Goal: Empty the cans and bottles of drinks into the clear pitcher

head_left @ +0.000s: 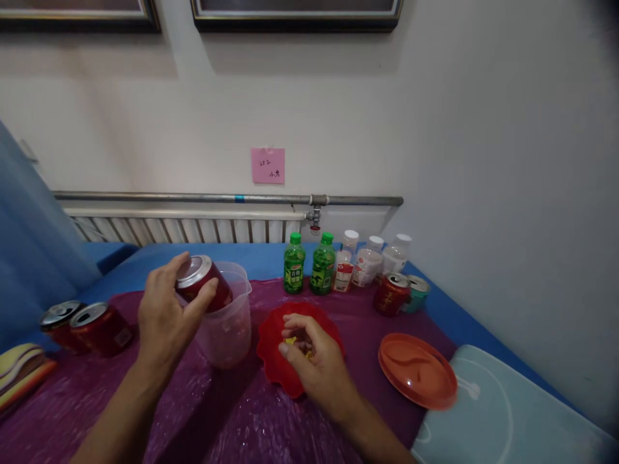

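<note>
My left hand (169, 309) grips a red drink can (220, 290) between thumb and fingers. The can is tilted, its silver end toward my hand and its other end at the mouth of a clear plastic jug (225, 338). Over a red scalloped bowl (273, 335) hovers my right hand (316, 361), fingers curved and apart from the thumb. Small yellow pieces (290, 339) show in the bowl, partly hidden by that hand. I see nothing held in it.
Left are two red cans (101, 328) and a toy hot dog (24, 374). Behind stand green bottles (294, 267), white-capped bottles (370, 264), a red can (391, 294) and a teal can (416, 293). An orange lid (418, 370) overlaps a pale blue board (503, 399). Purple plastic sheet (271, 432) covers the table.
</note>
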Tool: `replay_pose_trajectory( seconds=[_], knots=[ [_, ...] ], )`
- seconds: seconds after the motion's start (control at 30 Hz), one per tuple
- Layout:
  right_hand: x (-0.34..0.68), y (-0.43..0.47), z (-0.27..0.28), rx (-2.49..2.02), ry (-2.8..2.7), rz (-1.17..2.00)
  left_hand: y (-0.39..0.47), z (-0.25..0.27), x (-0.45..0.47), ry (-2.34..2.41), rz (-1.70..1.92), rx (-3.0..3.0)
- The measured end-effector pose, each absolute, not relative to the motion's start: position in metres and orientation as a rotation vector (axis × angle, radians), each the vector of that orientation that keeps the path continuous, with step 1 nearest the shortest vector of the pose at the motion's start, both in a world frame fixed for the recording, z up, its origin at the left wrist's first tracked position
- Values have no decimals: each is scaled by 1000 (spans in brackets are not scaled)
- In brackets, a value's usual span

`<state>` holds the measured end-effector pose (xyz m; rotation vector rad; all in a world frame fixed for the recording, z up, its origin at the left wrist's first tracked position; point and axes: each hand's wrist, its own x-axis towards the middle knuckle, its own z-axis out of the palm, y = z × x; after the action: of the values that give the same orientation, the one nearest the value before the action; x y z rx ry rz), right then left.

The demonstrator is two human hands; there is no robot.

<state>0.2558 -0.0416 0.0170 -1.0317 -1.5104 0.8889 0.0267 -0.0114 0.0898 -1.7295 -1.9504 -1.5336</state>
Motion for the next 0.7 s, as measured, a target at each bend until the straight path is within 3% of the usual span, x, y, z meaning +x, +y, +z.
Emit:
replay_pose_trajectory(
  seconds=[0.7],
  knots=[
    [258, -39, 20, -1082, -1639, 816, -9, 71, 24, -1628, -1335, -1886]
  ],
)
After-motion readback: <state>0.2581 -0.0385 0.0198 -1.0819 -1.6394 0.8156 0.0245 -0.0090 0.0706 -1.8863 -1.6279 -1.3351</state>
